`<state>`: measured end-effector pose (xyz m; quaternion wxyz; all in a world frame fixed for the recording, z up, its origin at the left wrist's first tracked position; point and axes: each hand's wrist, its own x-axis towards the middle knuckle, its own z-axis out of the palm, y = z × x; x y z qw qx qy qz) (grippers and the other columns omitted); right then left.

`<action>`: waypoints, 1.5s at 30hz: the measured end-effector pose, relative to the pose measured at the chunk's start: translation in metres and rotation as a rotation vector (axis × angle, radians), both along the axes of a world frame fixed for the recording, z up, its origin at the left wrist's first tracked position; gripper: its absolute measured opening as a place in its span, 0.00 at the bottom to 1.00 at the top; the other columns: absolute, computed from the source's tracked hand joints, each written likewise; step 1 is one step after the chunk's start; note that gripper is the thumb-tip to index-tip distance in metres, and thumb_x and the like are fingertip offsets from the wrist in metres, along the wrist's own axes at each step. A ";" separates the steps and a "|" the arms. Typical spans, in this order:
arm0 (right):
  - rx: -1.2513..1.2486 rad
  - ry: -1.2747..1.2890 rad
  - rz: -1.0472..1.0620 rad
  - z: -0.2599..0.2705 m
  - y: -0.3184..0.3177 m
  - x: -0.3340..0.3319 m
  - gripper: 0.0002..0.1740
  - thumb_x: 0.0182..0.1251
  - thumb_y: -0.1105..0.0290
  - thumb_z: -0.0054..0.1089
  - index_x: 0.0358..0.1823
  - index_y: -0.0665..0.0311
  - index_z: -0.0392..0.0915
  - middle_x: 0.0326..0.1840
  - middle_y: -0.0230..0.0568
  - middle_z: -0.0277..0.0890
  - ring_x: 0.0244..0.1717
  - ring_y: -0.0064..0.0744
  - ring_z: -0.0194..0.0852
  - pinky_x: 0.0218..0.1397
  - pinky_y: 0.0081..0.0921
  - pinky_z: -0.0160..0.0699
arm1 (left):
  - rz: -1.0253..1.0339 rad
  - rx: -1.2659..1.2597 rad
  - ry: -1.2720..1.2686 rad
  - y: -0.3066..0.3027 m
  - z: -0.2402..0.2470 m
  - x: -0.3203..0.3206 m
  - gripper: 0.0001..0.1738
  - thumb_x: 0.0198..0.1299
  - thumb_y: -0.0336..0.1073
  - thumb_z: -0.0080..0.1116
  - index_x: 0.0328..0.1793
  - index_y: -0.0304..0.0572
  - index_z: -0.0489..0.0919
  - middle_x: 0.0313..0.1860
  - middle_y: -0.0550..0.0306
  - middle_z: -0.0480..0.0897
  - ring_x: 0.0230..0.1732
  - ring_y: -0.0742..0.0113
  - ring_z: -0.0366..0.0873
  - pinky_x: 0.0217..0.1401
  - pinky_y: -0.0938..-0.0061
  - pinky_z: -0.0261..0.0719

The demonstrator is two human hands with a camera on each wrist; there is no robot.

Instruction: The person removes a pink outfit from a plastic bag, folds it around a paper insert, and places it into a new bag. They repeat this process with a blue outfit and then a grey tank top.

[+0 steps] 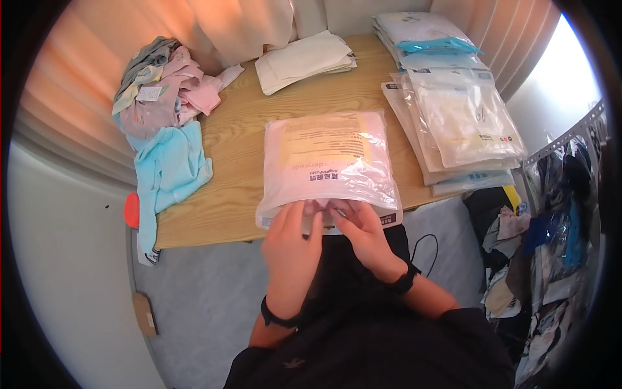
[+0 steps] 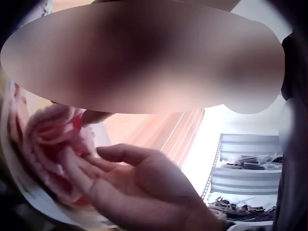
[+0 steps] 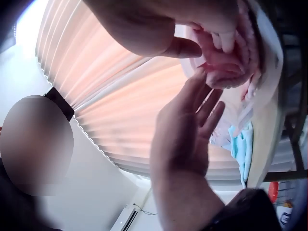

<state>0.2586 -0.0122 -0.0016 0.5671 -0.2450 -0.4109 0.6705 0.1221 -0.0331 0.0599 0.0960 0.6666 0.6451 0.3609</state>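
Pink garment (image 3: pixel 225 77) noted at mouth of printed pkg. bag (image 1: pixel 332 155), betw. L hand (image 1: pixel 291 249) & R hand (image 1: pixel 370 243). Fabric touched by both; fingers extended, not curled.

Rumpled pink cloth (image 2: pixel 50 139) sits in a pale plastic opening (image 2: pixel 14 163). From its lower right, the right hand (image 2: pixel 137 187) reaches, palm showing, fingertips touching its folds. A blurred patch covers the area above it. Beyond it to the right are peach curtains (image 2: pixel 168 134), then grey shelves (image 2: pixel 248 180) bearing jumbled items.
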 end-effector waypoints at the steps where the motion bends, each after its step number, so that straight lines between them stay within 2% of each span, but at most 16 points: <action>1: 0.021 -0.007 0.003 -0.002 0.006 -0.001 0.30 0.69 0.87 0.47 0.73 0.70 0.59 0.73 0.45 0.63 0.73 0.41 0.65 0.76 0.39 0.64 | -0.005 0.095 0.043 0.000 0.007 -0.002 0.23 0.57 0.29 0.69 0.58 0.36 0.77 0.49 0.46 0.81 0.51 0.50 0.81 0.54 0.62 0.80; 3: 0.071 -0.057 0.003 0.002 0.015 -0.001 0.30 0.70 0.85 0.46 0.73 0.69 0.57 0.70 0.45 0.66 0.70 0.36 0.67 0.73 0.36 0.66 | -0.011 0.279 0.131 0.004 0.017 -0.007 0.23 0.56 0.30 0.70 0.58 0.37 0.77 0.52 0.46 0.80 0.54 0.46 0.80 0.55 0.62 0.80; 6: 0.083 -0.124 0.071 0.018 0.027 0.005 0.31 0.70 0.85 0.48 0.74 0.70 0.57 0.69 0.47 0.66 0.69 0.36 0.68 0.70 0.35 0.70 | -0.101 0.291 0.168 0.031 0.019 -0.014 0.22 0.56 0.30 0.70 0.57 0.36 0.79 0.53 0.46 0.80 0.55 0.47 0.80 0.51 0.64 0.82; 10: 0.020 -0.100 0.069 0.034 0.036 0.010 0.29 0.70 0.82 0.50 0.73 0.69 0.61 0.65 0.44 0.70 0.66 0.35 0.71 0.66 0.32 0.74 | -0.161 0.112 -0.100 0.060 0.002 -0.025 0.18 0.60 0.28 0.66 0.57 0.35 0.79 0.51 0.44 0.82 0.51 0.48 0.83 0.48 0.66 0.83; 12: 0.125 -0.328 -0.026 0.035 0.041 0.016 0.26 0.68 0.82 0.51 0.68 0.71 0.65 0.60 0.49 0.74 0.62 0.40 0.74 0.62 0.34 0.75 | -0.150 0.017 -0.213 0.066 0.000 -0.028 0.16 0.62 0.27 0.63 0.57 0.35 0.79 0.49 0.43 0.84 0.48 0.48 0.85 0.47 0.66 0.83; 16: 0.513 -0.893 -0.311 0.047 0.051 0.024 0.21 0.64 0.80 0.51 0.60 0.74 0.71 0.52 0.63 0.77 0.55 0.57 0.75 0.55 0.44 0.74 | -0.142 0.068 -0.079 0.077 0.013 -0.027 0.15 0.63 0.23 0.57 0.57 0.34 0.79 0.46 0.42 0.85 0.45 0.49 0.86 0.47 0.65 0.83; 19: 0.530 -1.014 -0.361 0.041 0.058 0.024 0.19 0.64 0.78 0.50 0.57 0.75 0.72 0.49 0.70 0.74 0.53 0.68 0.69 0.55 0.52 0.71 | -0.141 0.156 -0.078 0.088 0.008 -0.027 0.17 0.60 0.22 0.56 0.56 0.35 0.79 0.47 0.41 0.85 0.46 0.46 0.85 0.46 0.62 0.82; 22: 0.517 -1.225 -0.326 0.030 0.072 0.024 0.16 0.70 0.74 0.52 0.56 0.75 0.74 0.54 0.66 0.77 0.58 0.62 0.73 0.63 0.42 0.70 | -0.134 0.120 -0.148 0.091 0.012 -0.023 0.19 0.58 0.20 0.55 0.56 0.35 0.79 0.48 0.40 0.84 0.46 0.46 0.85 0.47 0.62 0.82; 25: 0.514 -0.839 -0.548 0.012 0.099 0.001 0.13 0.69 0.71 0.53 0.47 0.74 0.79 0.48 0.64 0.78 0.53 0.61 0.74 0.59 0.45 0.71 | -0.150 0.071 -0.172 0.094 0.011 -0.023 0.20 0.57 0.20 0.55 0.56 0.37 0.81 0.49 0.43 0.84 0.46 0.46 0.84 0.49 0.62 0.82; 28: 0.197 -0.393 -0.479 0.004 0.122 -0.016 0.15 0.72 0.66 0.54 0.47 0.73 0.80 0.49 0.60 0.80 0.56 0.54 0.76 0.60 0.40 0.71 | -0.191 0.109 -0.117 0.096 0.009 -0.026 0.20 0.57 0.20 0.56 0.55 0.39 0.83 0.51 0.47 0.84 0.46 0.47 0.84 0.50 0.64 0.82; 34: 0.335 -0.713 -0.307 0.020 0.126 -0.026 0.18 0.73 0.66 0.50 0.54 0.73 0.77 0.53 0.54 0.80 0.57 0.47 0.76 0.61 0.37 0.71 | -0.142 0.388 0.051 0.100 0.002 -0.023 0.19 0.57 0.20 0.56 0.54 0.39 0.84 0.54 0.50 0.84 0.54 0.50 0.81 0.57 0.61 0.80; 36: 0.323 -0.741 -0.149 0.031 0.126 -0.028 0.18 0.73 0.68 0.48 0.55 0.74 0.76 0.54 0.55 0.80 0.58 0.47 0.76 0.61 0.36 0.71 | -0.166 0.525 0.172 0.103 -0.001 -0.026 0.18 0.57 0.20 0.57 0.54 0.37 0.84 0.55 0.50 0.84 0.58 0.50 0.80 0.59 0.60 0.80; 40: 0.348 -0.778 -0.022 0.030 0.122 -0.035 0.18 0.73 0.70 0.46 0.56 0.75 0.75 0.55 0.56 0.80 0.59 0.48 0.75 0.62 0.35 0.71 | -0.259 0.523 0.135 0.098 0.004 -0.031 0.18 0.55 0.19 0.58 0.53 0.36 0.83 0.56 0.49 0.84 0.62 0.48 0.80 0.64 0.59 0.79; 41: 0.332 -0.686 -0.103 0.030 0.113 -0.040 0.16 0.72 0.73 0.45 0.53 0.74 0.76 0.50 0.54 0.81 0.55 0.47 0.77 0.58 0.36 0.74 | -0.289 0.526 0.117 0.095 0.006 -0.031 0.19 0.55 0.18 0.57 0.53 0.36 0.83 0.56 0.48 0.85 0.62 0.47 0.80 0.65 0.58 0.79; 43: 0.327 -0.613 -0.104 0.044 0.102 -0.041 0.14 0.69 0.74 0.48 0.50 0.71 0.78 0.46 0.51 0.81 0.52 0.48 0.78 0.55 0.39 0.75 | -0.354 0.531 0.069 0.092 0.013 -0.031 0.20 0.54 0.17 0.57 0.53 0.36 0.83 0.55 0.47 0.85 0.63 0.46 0.81 0.67 0.57 0.78; 45: 0.573 -0.779 -0.246 0.047 0.101 -0.038 0.12 0.62 0.73 0.56 0.46 0.66 0.79 0.43 0.48 0.81 0.47 0.48 0.78 0.50 0.42 0.77 | -0.425 0.528 0.007 0.087 0.022 -0.031 0.19 0.54 0.17 0.59 0.53 0.37 0.83 0.55 0.47 0.86 0.63 0.46 0.81 0.68 0.55 0.77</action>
